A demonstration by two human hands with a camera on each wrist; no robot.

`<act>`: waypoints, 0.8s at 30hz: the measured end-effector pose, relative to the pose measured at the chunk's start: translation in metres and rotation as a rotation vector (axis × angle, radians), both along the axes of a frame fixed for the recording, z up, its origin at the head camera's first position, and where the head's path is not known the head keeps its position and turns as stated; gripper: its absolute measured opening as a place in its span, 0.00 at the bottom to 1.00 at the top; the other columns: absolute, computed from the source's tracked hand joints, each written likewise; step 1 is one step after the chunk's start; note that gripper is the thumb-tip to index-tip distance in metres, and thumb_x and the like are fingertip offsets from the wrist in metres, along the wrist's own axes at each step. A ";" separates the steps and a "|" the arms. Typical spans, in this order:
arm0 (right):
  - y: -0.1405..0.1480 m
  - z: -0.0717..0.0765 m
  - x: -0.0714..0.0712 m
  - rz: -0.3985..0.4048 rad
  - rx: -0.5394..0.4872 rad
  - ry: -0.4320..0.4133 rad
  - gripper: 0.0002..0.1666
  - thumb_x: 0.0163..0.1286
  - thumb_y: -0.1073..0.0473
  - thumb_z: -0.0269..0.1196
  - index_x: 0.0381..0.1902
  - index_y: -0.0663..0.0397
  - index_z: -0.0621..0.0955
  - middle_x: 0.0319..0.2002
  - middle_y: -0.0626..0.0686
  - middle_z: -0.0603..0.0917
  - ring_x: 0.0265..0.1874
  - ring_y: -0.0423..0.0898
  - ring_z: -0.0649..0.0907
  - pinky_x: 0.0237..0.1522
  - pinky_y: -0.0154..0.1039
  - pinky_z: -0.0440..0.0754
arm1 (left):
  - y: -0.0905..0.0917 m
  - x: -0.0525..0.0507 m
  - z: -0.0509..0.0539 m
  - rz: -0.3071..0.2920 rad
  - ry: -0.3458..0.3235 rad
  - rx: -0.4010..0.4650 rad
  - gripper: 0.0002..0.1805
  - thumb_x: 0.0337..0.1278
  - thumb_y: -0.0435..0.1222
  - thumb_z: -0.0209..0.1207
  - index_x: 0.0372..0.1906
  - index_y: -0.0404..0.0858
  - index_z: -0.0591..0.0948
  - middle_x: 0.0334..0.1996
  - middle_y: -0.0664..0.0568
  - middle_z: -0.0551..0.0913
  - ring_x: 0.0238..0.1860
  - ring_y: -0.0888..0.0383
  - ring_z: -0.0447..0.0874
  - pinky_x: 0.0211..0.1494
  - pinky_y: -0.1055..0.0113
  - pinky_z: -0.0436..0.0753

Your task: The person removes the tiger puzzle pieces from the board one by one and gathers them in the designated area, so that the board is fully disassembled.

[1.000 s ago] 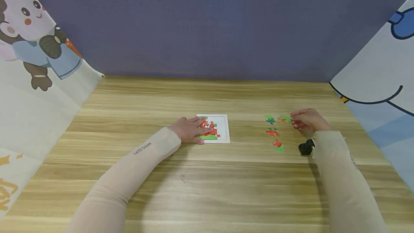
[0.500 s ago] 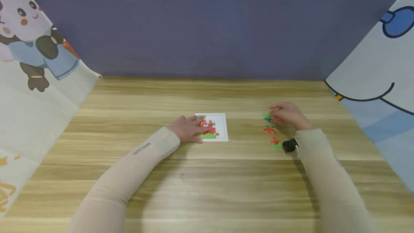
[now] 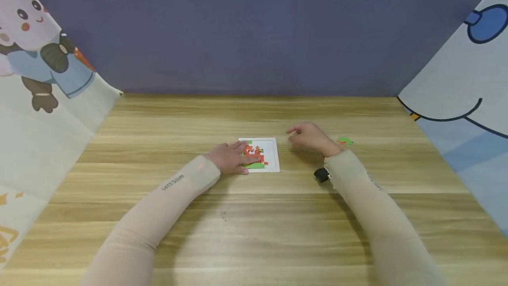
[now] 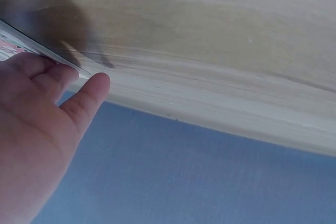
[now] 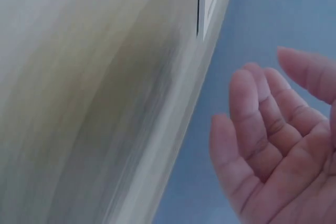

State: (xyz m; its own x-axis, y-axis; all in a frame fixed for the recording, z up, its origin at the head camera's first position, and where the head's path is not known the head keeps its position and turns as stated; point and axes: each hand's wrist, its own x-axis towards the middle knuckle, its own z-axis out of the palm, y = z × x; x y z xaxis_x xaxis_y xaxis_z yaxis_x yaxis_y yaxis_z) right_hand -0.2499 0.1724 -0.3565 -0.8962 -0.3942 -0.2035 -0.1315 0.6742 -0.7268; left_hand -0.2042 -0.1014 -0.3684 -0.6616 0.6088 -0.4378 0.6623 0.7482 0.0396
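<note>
Here; left hand (image 3: 228, 158): fingers (image 3: 251, 160) spread on puzzle (image 3: 270, 153); right hand (image 3: 311, 138): fingers loosely bent, empty.

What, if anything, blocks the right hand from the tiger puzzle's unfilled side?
Nothing visible: only tabletop shows between the right hand and the tiger puzzle, whose unfilled side faces it. The left hand covers part of the other side.

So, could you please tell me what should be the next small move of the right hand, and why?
Probably bring the right hand leftward to the puzzle board: it is close beside the board and looks empty, while the left hand rests on the board, perhaps steadying it.
</note>
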 end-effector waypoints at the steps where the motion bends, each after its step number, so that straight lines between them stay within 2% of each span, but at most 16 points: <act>1: -0.006 0.001 0.001 0.019 0.008 0.014 0.23 0.68 0.60 0.58 0.59 0.65 0.77 0.38 0.60 0.85 0.33 0.52 0.83 0.40 0.44 0.80 | 0.000 0.000 0.000 0.000 0.004 -0.003 0.32 0.69 0.55 0.45 0.75 0.60 0.54 0.75 0.39 0.44 0.75 0.45 0.42 0.70 0.45 0.57; 4: -0.023 0.002 0.002 0.071 0.034 0.073 0.22 0.64 0.62 0.59 0.55 0.66 0.79 0.33 0.56 0.84 0.28 0.48 0.81 0.33 0.38 0.78 | 0.001 0.000 0.000 0.003 0.014 -0.017 0.32 0.69 0.56 0.44 0.75 0.62 0.53 0.75 0.39 0.44 0.75 0.46 0.41 0.70 0.45 0.57; 8: -0.041 0.004 0.003 0.124 0.086 0.150 0.20 0.62 0.64 0.63 0.52 0.68 0.81 0.30 0.55 0.83 0.23 0.42 0.76 0.29 0.34 0.74 | 0.001 0.001 0.001 0.001 0.015 -0.018 0.31 0.69 0.56 0.44 0.74 0.63 0.54 0.75 0.37 0.45 0.74 0.44 0.43 0.69 0.45 0.58; 11: -0.050 0.004 0.004 0.155 0.131 0.180 0.19 0.62 0.64 0.64 0.51 0.66 0.81 0.31 0.55 0.84 0.24 0.41 0.76 0.30 0.35 0.75 | 0.001 0.002 0.002 -0.002 0.015 -0.014 0.30 0.69 0.55 0.44 0.74 0.64 0.55 0.74 0.36 0.45 0.74 0.44 0.44 0.69 0.45 0.60; 18: -0.065 0.002 0.004 0.224 0.223 0.187 0.18 0.65 0.63 0.63 0.53 0.63 0.81 0.37 0.57 0.84 0.32 0.46 0.80 0.36 0.39 0.79 | 0.000 0.002 0.002 -0.008 0.011 -0.016 0.29 0.69 0.55 0.44 0.74 0.64 0.56 0.74 0.35 0.46 0.74 0.42 0.44 0.68 0.46 0.61; 24: -0.070 0.003 0.005 0.253 0.278 0.228 0.18 0.65 0.64 0.64 0.53 0.62 0.81 0.36 0.56 0.83 0.30 0.46 0.79 0.35 0.39 0.78 | 0.001 0.001 0.001 -0.009 0.012 -0.027 0.30 0.69 0.55 0.43 0.74 0.65 0.55 0.74 0.36 0.45 0.74 0.44 0.43 0.68 0.46 0.61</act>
State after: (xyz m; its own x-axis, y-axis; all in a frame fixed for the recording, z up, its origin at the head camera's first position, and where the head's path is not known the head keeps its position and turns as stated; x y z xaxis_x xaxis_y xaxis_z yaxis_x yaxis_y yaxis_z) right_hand -0.2446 0.1019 -0.3536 -0.8126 -0.5654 -0.1413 -0.4536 0.7659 -0.4557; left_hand -0.2028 -0.1006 -0.3670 -0.6616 0.6024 -0.4465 0.6690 0.7432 0.0112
